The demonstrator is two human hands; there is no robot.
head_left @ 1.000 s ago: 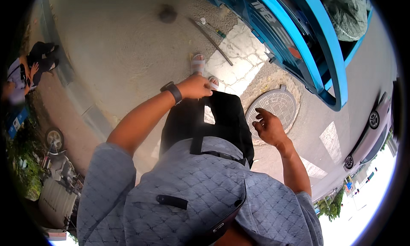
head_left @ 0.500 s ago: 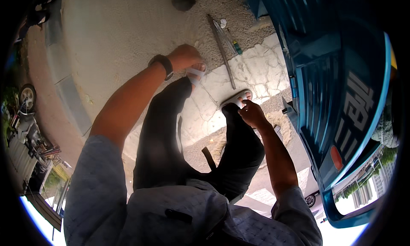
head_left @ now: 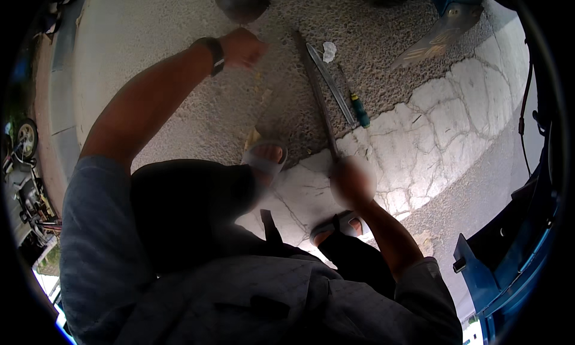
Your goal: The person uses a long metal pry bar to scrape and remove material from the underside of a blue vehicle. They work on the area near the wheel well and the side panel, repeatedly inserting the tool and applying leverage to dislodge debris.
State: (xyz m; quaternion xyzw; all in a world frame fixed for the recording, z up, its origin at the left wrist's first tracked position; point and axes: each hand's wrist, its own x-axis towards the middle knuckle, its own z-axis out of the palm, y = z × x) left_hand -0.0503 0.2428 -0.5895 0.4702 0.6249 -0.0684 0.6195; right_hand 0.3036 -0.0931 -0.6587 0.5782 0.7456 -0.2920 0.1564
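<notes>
My left hand (head_left: 242, 49) is held out above the pavement, left of the tools, its bent fingers blurred. A long dark metal bar (head_left: 314, 81) lies on rough asphalt. Beside it are a slimmer silvery metal piece (head_left: 332, 84), a green-and-yellow screwdriver (head_left: 360, 111) and a small white crumpled scrap (head_left: 329, 51). My right hand (head_left: 353, 183) is over the bar's near end, heavily blurred; I cannot tell whether it grips it. My sandalled feet (head_left: 266, 156) are below, one on each side.
Blue vehicle parts (head_left: 485, 273) border the right, with a metal plate (head_left: 440, 37) jutting in at the top. A dark round shape (head_left: 239, 1) is at the top. A curb (head_left: 66, 99) runs along the left, with a parked motorcycle (head_left: 27, 183) beyond. Cracked white paint (head_left: 443, 141) crosses the road.
I have bent lower toward the ground, so the tools appear larger. My left hand has moved up and forward; my right hand has moved forward to the bar's near end.
</notes>
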